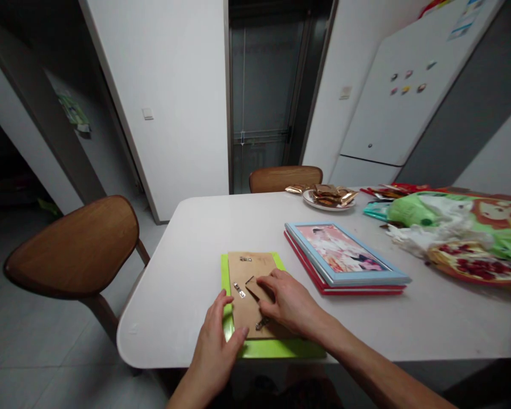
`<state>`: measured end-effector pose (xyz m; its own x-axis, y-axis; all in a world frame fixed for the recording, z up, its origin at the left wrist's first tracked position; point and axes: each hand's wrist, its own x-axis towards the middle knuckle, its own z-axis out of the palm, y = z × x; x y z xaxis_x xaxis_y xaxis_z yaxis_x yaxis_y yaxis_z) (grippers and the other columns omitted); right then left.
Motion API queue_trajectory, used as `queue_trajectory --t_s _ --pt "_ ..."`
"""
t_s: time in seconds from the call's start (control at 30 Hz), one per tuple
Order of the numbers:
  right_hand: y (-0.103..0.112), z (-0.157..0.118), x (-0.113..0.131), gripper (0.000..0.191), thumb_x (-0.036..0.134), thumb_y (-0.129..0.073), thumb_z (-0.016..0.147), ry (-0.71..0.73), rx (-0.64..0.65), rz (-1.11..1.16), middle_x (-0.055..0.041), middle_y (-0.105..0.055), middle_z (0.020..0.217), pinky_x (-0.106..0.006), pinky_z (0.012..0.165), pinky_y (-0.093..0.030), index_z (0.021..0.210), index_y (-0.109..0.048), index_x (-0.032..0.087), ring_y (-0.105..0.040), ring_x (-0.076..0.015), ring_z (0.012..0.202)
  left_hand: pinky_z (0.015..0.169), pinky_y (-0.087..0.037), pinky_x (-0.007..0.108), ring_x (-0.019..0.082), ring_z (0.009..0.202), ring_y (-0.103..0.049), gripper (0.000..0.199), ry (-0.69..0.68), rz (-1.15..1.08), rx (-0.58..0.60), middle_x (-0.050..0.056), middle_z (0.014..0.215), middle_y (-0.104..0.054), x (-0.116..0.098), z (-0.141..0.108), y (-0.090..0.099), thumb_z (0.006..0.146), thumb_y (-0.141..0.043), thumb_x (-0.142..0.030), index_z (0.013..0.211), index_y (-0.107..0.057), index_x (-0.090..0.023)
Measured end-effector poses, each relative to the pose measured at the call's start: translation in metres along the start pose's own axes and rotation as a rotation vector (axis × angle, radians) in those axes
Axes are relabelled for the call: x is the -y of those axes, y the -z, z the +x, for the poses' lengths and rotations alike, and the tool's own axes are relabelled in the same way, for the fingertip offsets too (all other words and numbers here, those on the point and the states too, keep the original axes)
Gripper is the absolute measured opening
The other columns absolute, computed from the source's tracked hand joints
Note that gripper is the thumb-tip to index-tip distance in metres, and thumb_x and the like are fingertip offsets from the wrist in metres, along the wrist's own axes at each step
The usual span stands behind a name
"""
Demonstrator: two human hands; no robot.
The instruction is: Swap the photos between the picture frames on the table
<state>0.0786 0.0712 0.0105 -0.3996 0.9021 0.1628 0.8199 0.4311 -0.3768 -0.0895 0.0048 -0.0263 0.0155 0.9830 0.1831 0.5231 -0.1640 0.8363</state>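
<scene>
Near the table's front edge a lime-green picture frame (281,349) lies face down, its brown backing board (251,318) set slightly askew on it. Metal hangers (239,290) are fixed to the board. My right hand (292,304) pinches the brown stand flap (259,291) between thumb and fingers, and the flap is tilted up from the board. My left hand (216,341) rests at the frame's left edge with fingers and thumb apart, the thumb touching the board's lower left corner. My right hand covers the board's right side.
Right of the frame lies a stack with a light-blue picture frame (344,253) on top of red ones. Farther back stands a plate (313,205) of wrapped snacks. Pomegranate pieces (477,264) and a green bag (430,207) lie at right. Wooden chairs (76,244) border the table.
</scene>
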Motion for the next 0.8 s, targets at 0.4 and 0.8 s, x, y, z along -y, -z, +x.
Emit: queue_trajectory --t_s 0.4,0.8 --pt "0.005 -0.008 -0.014 0.036 0.03 -0.048 0.076 -0.082 -0.097 0.072 -0.0106 -0.056 0.094 -0.03 0.076 -0.039 0.107 -0.054 0.013 -0.052 -0.0187 0.085 0.05 -0.046 0.022 0.012 0.052 -0.057 0.039 0.395 -0.628 -0.203 -0.005 0.068 -0.06 0.022 0.015 0.064 0.064 -0.06 -0.03 0.098 -0.043 -0.021" --pt "-0.017 -0.005 -0.058 0.051 0.017 -0.044 0.067 -0.289 -0.099 -0.052 -0.0142 -0.059 0.094 -0.03 0.075 -0.039 0.116 -0.044 0.007 -0.056 -0.0212 0.084 0.076 -0.044 0.036 0.023 0.085 -0.058 0.033 0.299 0.235 -0.19 0.004 0.091 -0.06 0.065 0.007 0.096 0.072 -0.048 -0.034 0.102 -0.045 -0.02"
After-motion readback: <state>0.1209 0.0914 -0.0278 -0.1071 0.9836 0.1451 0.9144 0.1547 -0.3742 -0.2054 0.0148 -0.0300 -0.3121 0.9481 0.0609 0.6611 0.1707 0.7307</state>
